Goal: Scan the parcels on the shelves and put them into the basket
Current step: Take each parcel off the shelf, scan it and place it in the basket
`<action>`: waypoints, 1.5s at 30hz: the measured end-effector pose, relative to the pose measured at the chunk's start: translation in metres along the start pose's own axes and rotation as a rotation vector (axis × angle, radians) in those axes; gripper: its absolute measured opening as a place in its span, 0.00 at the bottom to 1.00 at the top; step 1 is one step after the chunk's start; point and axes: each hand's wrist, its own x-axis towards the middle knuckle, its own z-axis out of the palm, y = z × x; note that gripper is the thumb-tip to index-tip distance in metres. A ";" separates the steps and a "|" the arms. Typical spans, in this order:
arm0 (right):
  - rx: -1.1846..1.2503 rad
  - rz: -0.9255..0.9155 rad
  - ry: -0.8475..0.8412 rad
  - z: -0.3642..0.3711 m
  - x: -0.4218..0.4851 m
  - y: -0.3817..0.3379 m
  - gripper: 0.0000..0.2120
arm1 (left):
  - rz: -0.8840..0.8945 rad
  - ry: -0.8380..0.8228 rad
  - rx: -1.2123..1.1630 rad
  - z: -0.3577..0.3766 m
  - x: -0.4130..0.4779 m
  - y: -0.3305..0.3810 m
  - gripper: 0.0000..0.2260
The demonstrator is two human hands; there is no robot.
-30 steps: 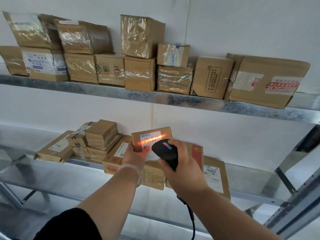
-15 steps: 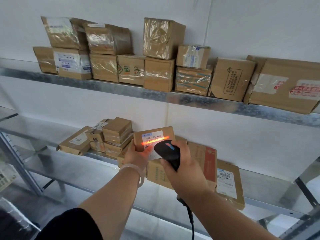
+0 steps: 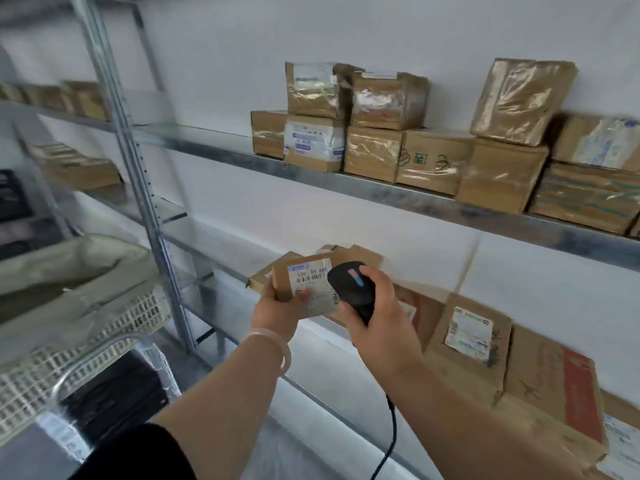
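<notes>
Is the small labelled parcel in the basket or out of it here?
Out. The left hand grips the parcel in front of the lower shelf, beside the scanner; the basket sits apart at left.

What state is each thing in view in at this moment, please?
Small parcel: held up, label facing the camera, no scan beam on it.
Left hand: grips the small parcel.
Scanner: held close beside the label, cord hanging down.
Right hand: grips the scanner.
Basket: open-topped, lined with a bag; contents unclear.
Upper-shelf boxes: stacked, taped shut.
Lower-shelf parcels: lying on the shelf.
</notes>
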 end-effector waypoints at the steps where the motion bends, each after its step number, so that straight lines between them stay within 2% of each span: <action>1: 0.023 -0.012 -0.016 0.018 0.007 -0.010 0.27 | 0.005 0.030 0.003 -0.023 0.007 0.002 0.17; 7: 0.127 -0.073 -0.055 0.137 0.040 -0.077 0.26 | -0.015 0.199 0.006 -0.159 0.046 0.011 0.18; 10: 0.190 -0.095 -0.128 0.195 0.049 -0.109 0.25 | -0.005 0.250 -0.018 -0.215 0.061 0.012 0.18; 13: 0.223 -0.121 -0.203 0.245 0.053 -0.140 0.25 | -0.016 0.319 0.006 -0.268 0.075 0.013 0.16; 17: 0.289 -0.162 -0.284 0.299 0.059 -0.175 0.26 | -0.028 0.429 0.038 -0.329 0.090 0.010 0.21; 20: 0.332 -0.183 -0.320 0.333 0.068 -0.198 0.26 | -0.058 0.470 0.050 -0.366 0.101 0.007 0.20; 23: 0.368 -0.216 -0.376 0.364 0.078 -0.212 0.26 | -0.065 0.530 0.043 -0.393 0.115 0.003 0.19; 30: 0.412 -0.262 -0.498 0.434 0.116 -0.215 0.26 | -0.069 0.636 0.106 -0.430 0.157 -0.006 0.30; 41: 0.524 -0.346 -0.664 0.536 0.178 -0.227 0.26 | -0.068 0.915 0.148 -0.468 0.216 -0.020 0.17; 45: 0.541 -0.334 -0.724 0.573 0.177 -0.239 0.26 | -0.123 0.956 0.155 -0.496 0.223 -0.032 0.21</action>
